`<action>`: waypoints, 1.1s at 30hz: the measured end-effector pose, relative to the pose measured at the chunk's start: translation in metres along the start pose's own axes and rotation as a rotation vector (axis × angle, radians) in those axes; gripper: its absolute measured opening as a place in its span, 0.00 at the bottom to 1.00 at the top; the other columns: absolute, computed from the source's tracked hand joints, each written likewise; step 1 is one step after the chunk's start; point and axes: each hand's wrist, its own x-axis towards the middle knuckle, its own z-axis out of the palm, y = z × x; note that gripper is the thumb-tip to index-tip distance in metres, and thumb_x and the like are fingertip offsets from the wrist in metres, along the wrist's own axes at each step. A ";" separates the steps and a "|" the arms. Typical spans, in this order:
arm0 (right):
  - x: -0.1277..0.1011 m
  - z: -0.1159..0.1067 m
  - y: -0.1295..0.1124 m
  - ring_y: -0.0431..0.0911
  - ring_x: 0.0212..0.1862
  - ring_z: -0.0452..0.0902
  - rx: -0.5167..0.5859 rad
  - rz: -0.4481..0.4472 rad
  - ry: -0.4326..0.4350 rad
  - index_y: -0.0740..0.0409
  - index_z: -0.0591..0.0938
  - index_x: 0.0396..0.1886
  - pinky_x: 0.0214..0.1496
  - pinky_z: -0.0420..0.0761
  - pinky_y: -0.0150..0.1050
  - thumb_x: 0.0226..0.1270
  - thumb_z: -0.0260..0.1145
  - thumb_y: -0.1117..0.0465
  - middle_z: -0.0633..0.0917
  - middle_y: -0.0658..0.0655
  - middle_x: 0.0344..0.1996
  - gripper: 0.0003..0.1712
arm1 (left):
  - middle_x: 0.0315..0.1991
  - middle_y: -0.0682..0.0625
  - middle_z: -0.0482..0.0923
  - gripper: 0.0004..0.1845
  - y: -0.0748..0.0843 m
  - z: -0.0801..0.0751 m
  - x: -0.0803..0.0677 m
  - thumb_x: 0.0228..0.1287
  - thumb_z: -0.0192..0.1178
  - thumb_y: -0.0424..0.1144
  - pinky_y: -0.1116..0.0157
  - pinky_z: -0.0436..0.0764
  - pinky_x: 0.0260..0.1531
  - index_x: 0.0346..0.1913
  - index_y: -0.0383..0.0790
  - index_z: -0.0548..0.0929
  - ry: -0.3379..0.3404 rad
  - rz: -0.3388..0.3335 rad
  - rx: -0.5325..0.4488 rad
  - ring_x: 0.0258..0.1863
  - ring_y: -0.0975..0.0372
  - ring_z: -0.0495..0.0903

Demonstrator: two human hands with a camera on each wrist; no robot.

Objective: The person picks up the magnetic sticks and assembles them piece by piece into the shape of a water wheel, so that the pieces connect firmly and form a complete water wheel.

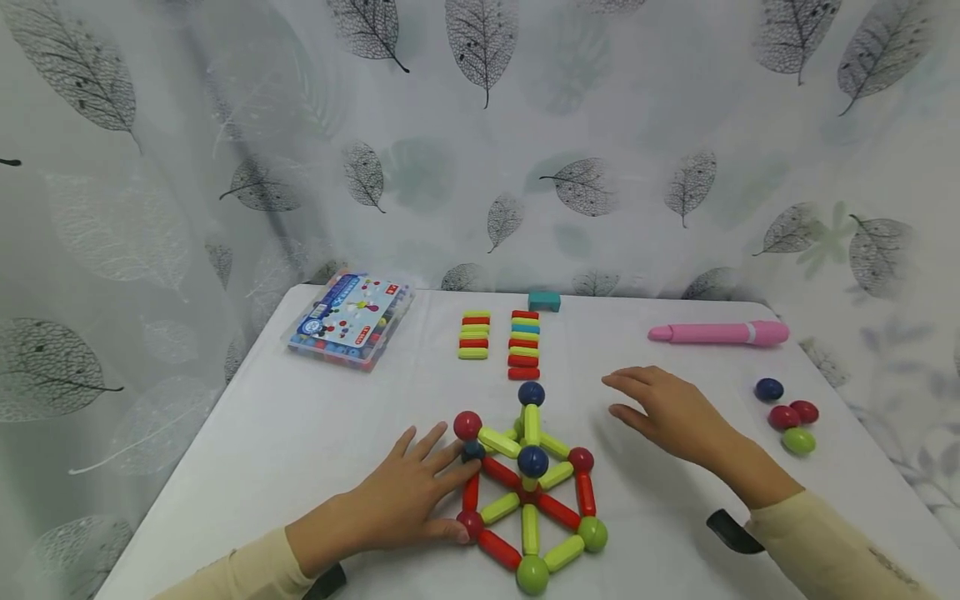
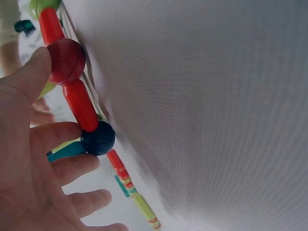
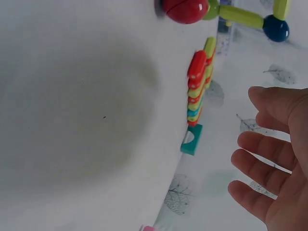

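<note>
A flat frame of red and yellow-green magnetic rods joined by balls lies on the white table, with a raised peak topped by a dark blue ball. My left hand rests at its left side. In the left wrist view the thumb touches a dark red ball, and a finger lies against a dark blue ball at the end of a red rod. My right hand hovers just right of the frame with fingers spread and holds nothing.
Two rows of spare rods and a teal block lie at the back. A clear plastic box sits back left, a pink pen back right. Several loose balls lie near the right edge. A leaf-patterned curtain hangs behind.
</note>
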 end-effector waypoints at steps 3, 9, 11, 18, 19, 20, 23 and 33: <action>0.019 0.012 0.007 0.57 0.55 0.83 0.047 0.032 -0.015 0.56 0.84 0.59 0.54 0.85 0.56 0.61 0.77 0.59 0.87 0.59 0.52 0.26 | 0.79 0.51 0.60 0.44 0.000 0.000 0.000 0.60 0.57 0.75 0.31 0.54 0.71 0.77 0.62 0.66 0.001 0.002 -0.007 0.80 0.43 0.49; 0.074 0.037 -0.002 0.55 0.58 0.82 0.113 0.026 -0.099 0.56 0.84 0.61 0.58 0.83 0.54 0.63 0.77 0.59 0.86 0.58 0.53 0.26 | 0.79 0.52 0.61 0.45 -0.002 0.000 -0.001 0.60 0.57 0.75 0.31 0.55 0.71 0.77 0.62 0.66 0.000 0.003 -0.006 0.80 0.44 0.49; 0.090 0.044 -0.008 0.54 0.59 0.81 0.109 0.011 -0.145 0.55 0.84 0.61 0.59 0.83 0.53 0.63 0.76 0.58 0.86 0.58 0.54 0.26 | 0.79 0.52 0.61 0.45 -0.003 0.002 0.000 0.60 0.56 0.76 0.32 0.55 0.71 0.77 0.62 0.65 -0.001 0.007 -0.002 0.80 0.44 0.49; 0.119 0.064 -0.022 0.55 0.66 0.76 0.032 -0.021 -0.219 0.50 0.82 0.65 0.62 0.81 0.53 0.64 0.76 0.57 0.82 0.57 0.62 0.29 | 0.79 0.52 0.61 0.45 -0.004 0.004 -0.001 0.60 0.53 0.77 0.31 0.57 0.70 0.77 0.63 0.65 0.017 0.016 0.007 0.80 0.44 0.50; 0.119 0.066 -0.023 0.57 0.68 0.74 0.005 -0.029 -0.216 0.50 0.81 0.66 0.64 0.80 0.54 0.63 0.76 0.58 0.80 0.57 0.65 0.31 | 0.79 0.52 0.61 0.45 -0.003 0.004 -0.001 0.60 0.53 0.78 0.31 0.57 0.70 0.77 0.63 0.65 0.018 0.018 0.009 0.80 0.44 0.50; 0.118 0.068 -0.024 0.58 0.70 0.72 -0.022 -0.041 -0.213 0.50 0.79 0.68 0.65 0.78 0.55 0.62 0.77 0.59 0.78 0.58 0.67 0.33 | 0.79 0.52 0.61 0.45 -0.003 0.004 -0.001 0.61 0.52 0.78 0.31 0.57 0.70 0.78 0.63 0.65 0.018 0.018 0.012 0.80 0.44 0.50; 0.115 0.071 -0.027 0.62 0.75 0.64 -0.113 -0.102 -0.209 0.52 0.75 0.71 0.67 0.75 0.59 0.60 0.78 0.60 0.73 0.60 0.72 0.39 | 0.79 0.52 0.61 0.45 -0.002 0.003 -0.001 0.61 0.51 0.78 0.31 0.57 0.70 0.78 0.63 0.65 0.018 0.018 0.022 0.80 0.44 0.50; 0.109 0.081 -0.034 0.60 0.67 0.72 -0.205 -0.217 -0.131 0.55 0.82 0.63 0.60 0.82 0.55 0.60 0.78 0.59 0.80 0.61 0.61 0.30 | 0.79 0.52 0.61 0.45 -0.002 0.004 -0.001 0.61 0.52 0.78 0.31 0.56 0.70 0.78 0.63 0.65 0.016 0.012 0.017 0.80 0.44 0.50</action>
